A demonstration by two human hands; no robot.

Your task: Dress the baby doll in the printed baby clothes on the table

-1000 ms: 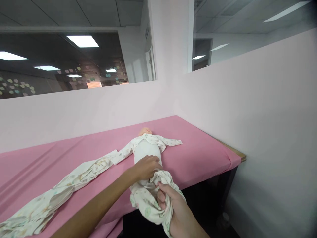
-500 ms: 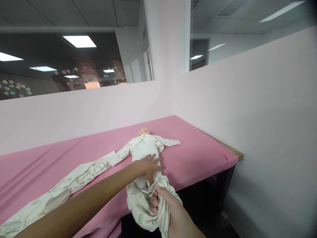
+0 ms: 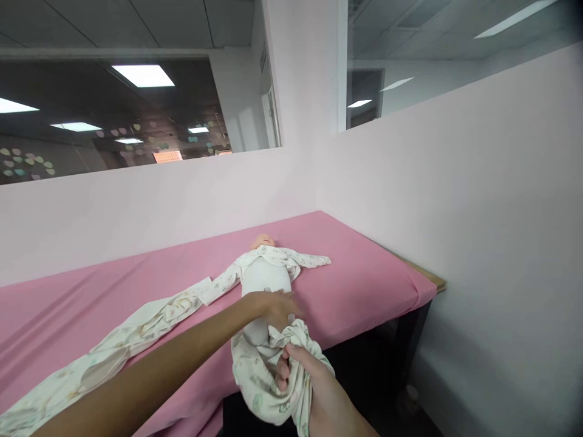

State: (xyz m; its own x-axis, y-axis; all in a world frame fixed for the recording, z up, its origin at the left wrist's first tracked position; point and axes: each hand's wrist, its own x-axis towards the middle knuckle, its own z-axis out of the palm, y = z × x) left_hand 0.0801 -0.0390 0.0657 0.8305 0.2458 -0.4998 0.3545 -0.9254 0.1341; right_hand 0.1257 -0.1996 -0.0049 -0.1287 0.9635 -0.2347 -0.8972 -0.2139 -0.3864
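Observation:
A baby doll (image 3: 259, 274) lies on its back on a pink-covered table (image 3: 359, 291), head toward the wall. It wears a white printed top (image 3: 252, 257), spread at the sleeves, above a plain white body. White printed pants (image 3: 262, 388) are bunched around its lower end, hanging over the table's near edge. My right hand (image 3: 314, 376) grips the bunched pants, thumb on top and fingers curled. Just above that cloth, my left hand (image 3: 279, 308) lies across the doll's hip, its fingers stretched over the far side, slightly blurred. The doll's legs are hidden.
Another long printed white garment (image 3: 132, 331) stretches across the table on the left, partly behind my left forearm. Pale walls (image 3: 437, 182) with windows stand behind and to the right. A dark table leg (image 3: 410, 346) shows below the right corner.
My left hand has shifted right and slightly toward the doll's side, its fingers now bending over the hip edge. My right hand stays on the pants, almost unmoved.

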